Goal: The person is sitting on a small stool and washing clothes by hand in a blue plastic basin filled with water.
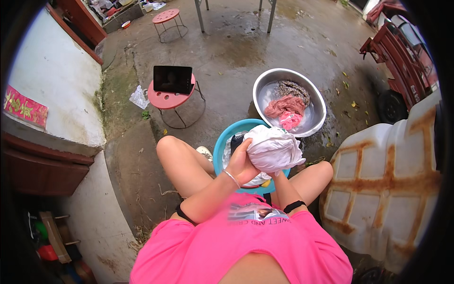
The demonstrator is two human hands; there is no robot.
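A bunched white garment (275, 149) is held above the blue plastic basin (220, 136) between my knees. My left hand (243, 165) grips its left side, thumb up along the cloth. Beneath the bundle is my right hand (276, 174), mostly hidden by the cloth. Dark fabric (236, 143) and white fabric (258, 180) lie in the basin, partly covered by my hands, and a small yellow item (266, 183) sits near its front rim. Just beyond it stands a metal basin (260, 87) with patterned dark cloth (294, 90), dusky pink cloth (285, 106) and bright pink cloth (291, 120).
A red round stool (166, 101) bears a tablet (172, 80); another stool (166, 16) stands farther back. Crumpled plastic (139, 97) lies left on wet concrete. At right are a rust-stained white tank (383, 184) and a red vehicle (400, 67). A white wall (56, 78) runs along the left.
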